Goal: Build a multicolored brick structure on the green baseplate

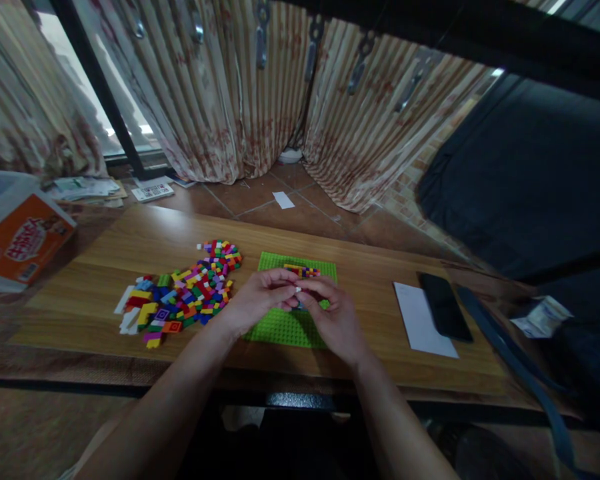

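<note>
Both hands meet above a green studded baseplate. Between the fingertips sits a small white brick, pinched by my left hand and my right hand together. Something light blue shows just below the fingers, too covered to make out. Behind the fingertips, a row of coloured bricks stands on the far part of the baseplate. To the left of my left hand lies a loose pile of coloured bricks, with larger pieces at its near left end.
The wooden board carries a white sheet with a black phone partly over it on the right. A plastic tub with an orange label stands at far left. A blue strap hangs over the right end.
</note>
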`<state>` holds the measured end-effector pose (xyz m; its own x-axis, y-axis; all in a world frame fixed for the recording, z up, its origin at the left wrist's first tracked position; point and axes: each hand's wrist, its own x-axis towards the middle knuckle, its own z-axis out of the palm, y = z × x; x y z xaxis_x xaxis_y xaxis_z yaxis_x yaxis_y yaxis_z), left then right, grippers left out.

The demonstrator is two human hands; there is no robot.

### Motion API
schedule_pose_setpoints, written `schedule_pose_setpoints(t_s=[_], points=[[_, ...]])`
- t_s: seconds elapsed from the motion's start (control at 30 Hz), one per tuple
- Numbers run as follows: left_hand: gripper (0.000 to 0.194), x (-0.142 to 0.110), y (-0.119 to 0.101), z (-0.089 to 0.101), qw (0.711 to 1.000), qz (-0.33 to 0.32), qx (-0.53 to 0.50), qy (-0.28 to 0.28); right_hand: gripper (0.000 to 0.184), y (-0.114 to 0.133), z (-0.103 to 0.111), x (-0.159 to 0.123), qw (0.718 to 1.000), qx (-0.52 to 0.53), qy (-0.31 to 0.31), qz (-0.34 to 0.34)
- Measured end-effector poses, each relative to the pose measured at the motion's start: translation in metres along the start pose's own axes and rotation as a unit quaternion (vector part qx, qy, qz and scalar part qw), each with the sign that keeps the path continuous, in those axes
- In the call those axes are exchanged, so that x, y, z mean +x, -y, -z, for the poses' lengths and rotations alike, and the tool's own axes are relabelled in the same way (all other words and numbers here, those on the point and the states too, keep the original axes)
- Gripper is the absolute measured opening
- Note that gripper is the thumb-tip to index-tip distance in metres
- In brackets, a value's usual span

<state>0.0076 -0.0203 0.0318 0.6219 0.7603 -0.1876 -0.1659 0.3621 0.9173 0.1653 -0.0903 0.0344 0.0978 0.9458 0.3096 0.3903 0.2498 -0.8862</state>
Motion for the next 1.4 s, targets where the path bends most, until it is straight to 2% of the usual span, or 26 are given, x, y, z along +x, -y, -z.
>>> schedule_pose_setpoints(t_s=[0.17, 0.3, 0.37, 0.47, 0.7, 0.97, 1.13, 1.4], points=[[0.031, 0.0, -0.002, -0.003, 1.0, 0.02, -0.009, -0.003, 0.012, -0.003, 0.007, 0.003, 0.999, -0.005, -0.029, -0.03], [0.024, 0.002, -0.004, 0.001, 0.997, 0.003, 0.011, -0.076, 0.014, -0.016, 0.026, 0.005, 0.99, -0.03, -0.1, -0.094], [0.017, 0.004, -0.005, 0.004, 0.992, -0.001, 0.028, -0.12, 0.016, -0.022, 0.032, 0.004, 0.987, -0.04, -0.099, -0.122], [0.008, 0.006, -0.005, 0.006, 0.987, -0.004, 0.054, -0.149, 0.017, -0.027, 0.033, 0.002, 0.987, -0.042, -0.062, -0.139], [0.007, 0.005, -0.006, 0.003, 0.987, -0.006, 0.071, -0.148, 0.012, -0.027, 0.02, 0.002, 0.988, -0.083, -0.038, -0.121], [0.007, 0.006, -0.005, 0.005, 0.988, 0.001, 0.071, -0.137, 0.008, -0.022, 0.014, 0.005, 0.986, -0.109, -0.057, -0.115], [0.008, 0.006, -0.002, 0.008, 0.989, -0.021, 0.074, -0.124, 0.012, -0.024, 0.014, 0.004, 0.983, -0.084, -0.069, -0.145], [0.006, 0.007, -0.002, 0.006, 0.989, 0.003, 0.063, -0.134, 0.016, -0.03, 0.02, 0.005, 0.98, -0.038, -0.091, -0.171]])
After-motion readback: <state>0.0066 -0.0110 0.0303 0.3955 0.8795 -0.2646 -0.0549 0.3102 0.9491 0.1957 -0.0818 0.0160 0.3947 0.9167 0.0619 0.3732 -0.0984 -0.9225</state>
